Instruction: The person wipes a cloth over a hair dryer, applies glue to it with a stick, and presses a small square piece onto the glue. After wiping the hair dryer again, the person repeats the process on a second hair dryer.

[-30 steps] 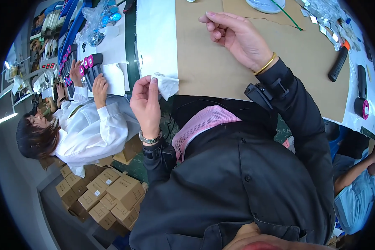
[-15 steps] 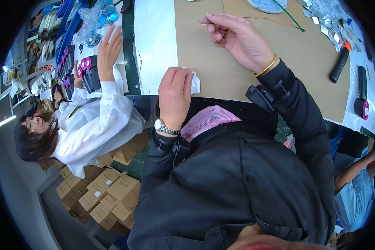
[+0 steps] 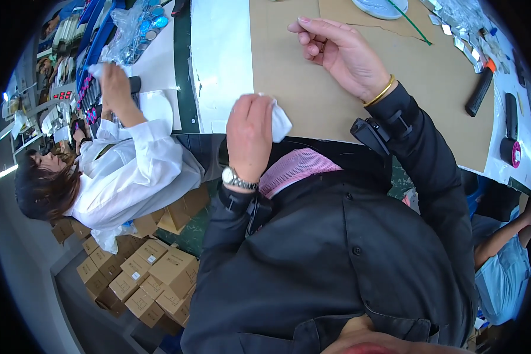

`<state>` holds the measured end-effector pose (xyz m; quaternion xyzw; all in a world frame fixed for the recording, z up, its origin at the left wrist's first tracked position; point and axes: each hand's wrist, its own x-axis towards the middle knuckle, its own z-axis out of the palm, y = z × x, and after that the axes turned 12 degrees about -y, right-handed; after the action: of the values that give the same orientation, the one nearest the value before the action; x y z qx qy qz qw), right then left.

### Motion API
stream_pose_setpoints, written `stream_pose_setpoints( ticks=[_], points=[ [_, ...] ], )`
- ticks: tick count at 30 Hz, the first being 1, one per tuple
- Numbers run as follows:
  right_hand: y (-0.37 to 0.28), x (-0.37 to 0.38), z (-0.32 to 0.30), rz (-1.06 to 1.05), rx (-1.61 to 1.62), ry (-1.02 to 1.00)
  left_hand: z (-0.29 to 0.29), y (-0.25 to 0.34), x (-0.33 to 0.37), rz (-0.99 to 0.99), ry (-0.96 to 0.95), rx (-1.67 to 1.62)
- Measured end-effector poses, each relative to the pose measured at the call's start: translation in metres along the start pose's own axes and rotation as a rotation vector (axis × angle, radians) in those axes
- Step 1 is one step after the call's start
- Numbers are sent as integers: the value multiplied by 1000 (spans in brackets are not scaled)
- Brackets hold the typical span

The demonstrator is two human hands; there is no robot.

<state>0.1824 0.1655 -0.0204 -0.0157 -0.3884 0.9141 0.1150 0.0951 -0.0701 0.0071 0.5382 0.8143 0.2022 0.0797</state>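
My left hand point(image 3: 249, 133), with a metal watch at its wrist, is closed on a crumpled white cloth point(image 3: 281, 123) at the near edge of the table. The cloth sticks out on the right side of the fingers. Farther forward and to the right, my right hand point(image 3: 345, 56) hovers over a brown board point(image 3: 436, 97). Its fingers are curled, and the thumb lies close to the index fingertip. If anything is pinched there, it is too small to make out. A thin dark strand point(image 3: 389, 33) lies on the board beyond this hand.
A pale round dish point(image 3: 380, 7) and a green stick point(image 3: 416, 28) lie at the far side. On the right are a black-and-orange handle point(image 3: 481, 88), a black device with a pink disc point(image 3: 511, 152) and small silvery pieces point(image 3: 463, 35). A co-worker point(image 3: 141, 171) sits left, near stacked cartons point(image 3: 171, 271).
My left hand has shifted slightly right, and more of the white cloth shows. My right hand has moved a little right and stays curled. The co-worker's hand has moved left, lifting something whitish.
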Motion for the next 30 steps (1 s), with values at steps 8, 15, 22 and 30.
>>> stream_pose_setpoints(
  ticks=[8,15,22,30],
  points=[
    [-11,-31,16,8,-28,19,-1,28,-27,33,-55,-13],
    [-23,-64,23,-47,-10,45,-9,66,-61,28,-89,-17],
    [-26,-69,45,-27,-57,28,-10,56,-46,35,20,-8],
    [-28,-72,50,7,-52,15,-37,42,-80,-329,176,-1502]
  ],
)
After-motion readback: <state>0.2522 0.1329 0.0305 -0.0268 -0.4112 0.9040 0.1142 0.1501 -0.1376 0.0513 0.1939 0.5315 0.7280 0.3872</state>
